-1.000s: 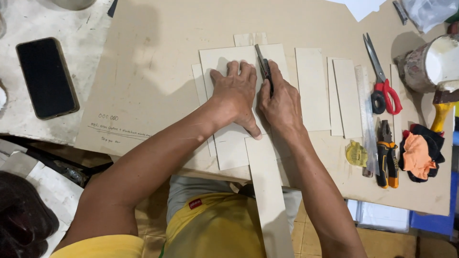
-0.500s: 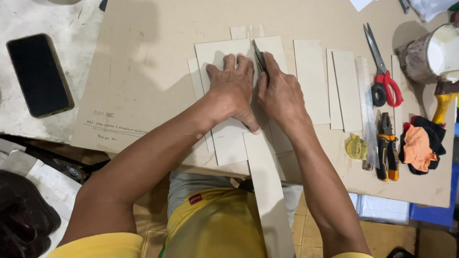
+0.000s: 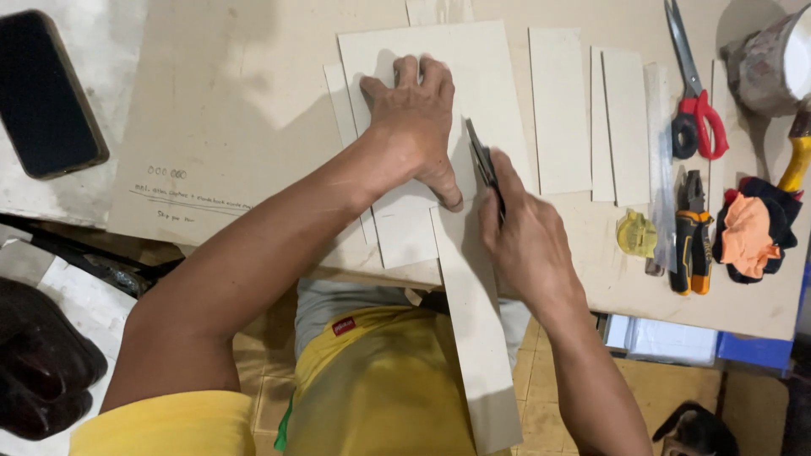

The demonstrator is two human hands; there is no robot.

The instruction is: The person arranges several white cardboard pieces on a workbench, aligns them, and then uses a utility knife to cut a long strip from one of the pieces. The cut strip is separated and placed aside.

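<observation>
Bare forearms; short yellow sleeve (image 3: 160, 422) on the left arm; yellow cloth shorts (image 3: 380, 388) with a small red tag (image 3: 343, 326), below a grey shirt hem (image 3: 338, 300).

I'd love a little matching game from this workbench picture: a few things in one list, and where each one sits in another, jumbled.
Things:
1. utility knife
2. scissors
3. phone
4. pliers

Places:
A. far left, on the pale surface beside the brown board
B. in the right hand, on the pale sheet
C. right side, red handles, above the orange-handled tool
D. right side, between the yellow tape measure and the orange cloth

Pairs: 1-B, 2-C, 3-A, 4-D
</observation>
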